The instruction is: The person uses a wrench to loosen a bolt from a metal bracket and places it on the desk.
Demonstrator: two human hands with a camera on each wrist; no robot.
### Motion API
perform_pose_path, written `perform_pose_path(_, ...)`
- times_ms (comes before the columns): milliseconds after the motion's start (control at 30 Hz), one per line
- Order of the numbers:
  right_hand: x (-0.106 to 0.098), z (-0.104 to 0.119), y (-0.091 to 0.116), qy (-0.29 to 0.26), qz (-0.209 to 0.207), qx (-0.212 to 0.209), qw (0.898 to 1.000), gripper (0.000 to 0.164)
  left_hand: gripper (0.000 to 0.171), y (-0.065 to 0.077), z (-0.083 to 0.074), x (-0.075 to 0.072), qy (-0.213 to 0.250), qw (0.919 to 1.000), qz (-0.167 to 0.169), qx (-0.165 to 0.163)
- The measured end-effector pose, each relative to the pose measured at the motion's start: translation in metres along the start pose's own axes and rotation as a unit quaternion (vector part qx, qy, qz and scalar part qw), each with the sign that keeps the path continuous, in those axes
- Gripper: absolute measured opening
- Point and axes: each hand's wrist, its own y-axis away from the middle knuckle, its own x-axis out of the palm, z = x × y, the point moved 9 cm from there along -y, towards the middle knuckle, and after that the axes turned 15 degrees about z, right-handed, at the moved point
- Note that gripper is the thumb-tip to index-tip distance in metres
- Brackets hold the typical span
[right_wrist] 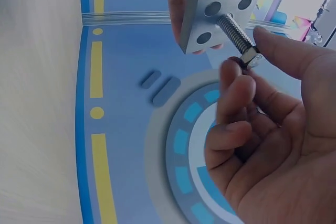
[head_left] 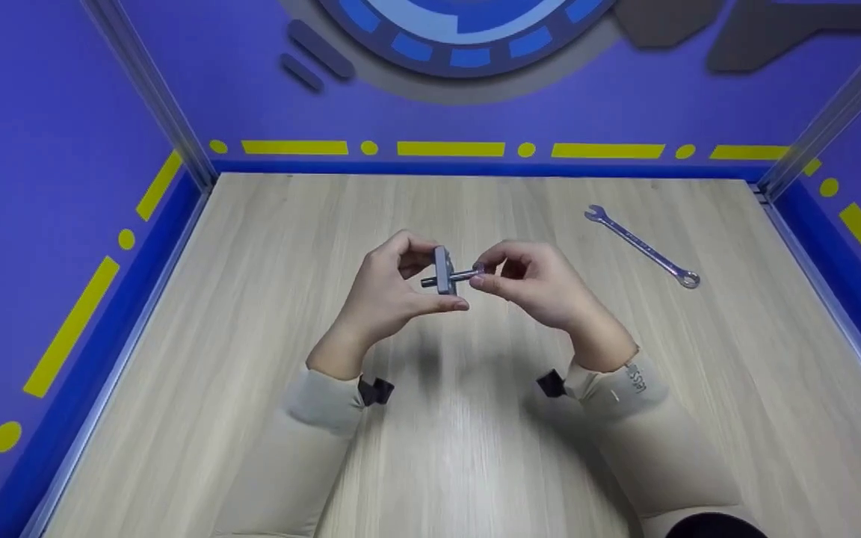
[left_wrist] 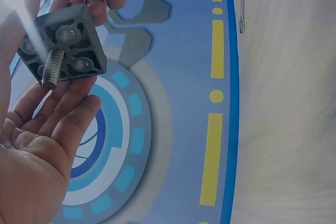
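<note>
Above the table, my left hand [head_left: 389,288] holds a grey square block [head_left: 442,270] by its edges, between thumb and fingers. In the right wrist view the block's flat face [right_wrist: 202,11] shows round holes; its other face [left_wrist: 79,51], in the left wrist view, is ribbed and recessed. A threaded hex bolt [right_wrist: 239,35] runs through the block, its tip [left_wrist: 51,74] sticking out on the ribbed side. With thumb and fingertips, my right hand [head_left: 539,280] pinches the bolt at its hex head [right_wrist: 251,57]. Part of the head is hidden by the fingertips.
A combination wrench [head_left: 643,246] lies slantwise on the wooden table [head_left: 288,224], to the right beyond my right hand. Blue panels [head_left: 49,149] with yellow marks and metal corner posts [head_left: 146,82] wall in the back and both sides.
</note>
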Motion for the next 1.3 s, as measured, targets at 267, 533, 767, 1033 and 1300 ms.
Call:
perform_pose_path(267,-0.006,0.01,0.004,0.004,-0.049,-0.075,0.996,0.021,0.079,0.0,0.003,0.001,0.044,0.9989,0.008,-0.018)
perform_pose_path(533,-0.007,0.02,0.007,0.031,-0.072,-0.136,0.988,0.026,0.067,-0.002,0.004,0.004,0.087,0.995,0.039,-0.028)
perform_pose_path(767,-0.005,0.025,0.008,0.055,-0.066,-0.157,0.984,0.035,0.062,-0.003,0.002,0.006,0.115,0.9915,0.055,-0.026)
perform_pose_path(1033,-0.009,0.002,0.005,-0.015,-0.086,-0.028,0.996,0.023,0.078,0.0,-0.003,0.001,0.078,0.9969,0.01,0.004)
perform_pose_path(1300,0.007,-0.008,-0.003,-0.044,-0.013,0.027,0.999,0.047,0.08,-0.003,-0.004,0.008,0.066,0.9975,0.009,0.024)
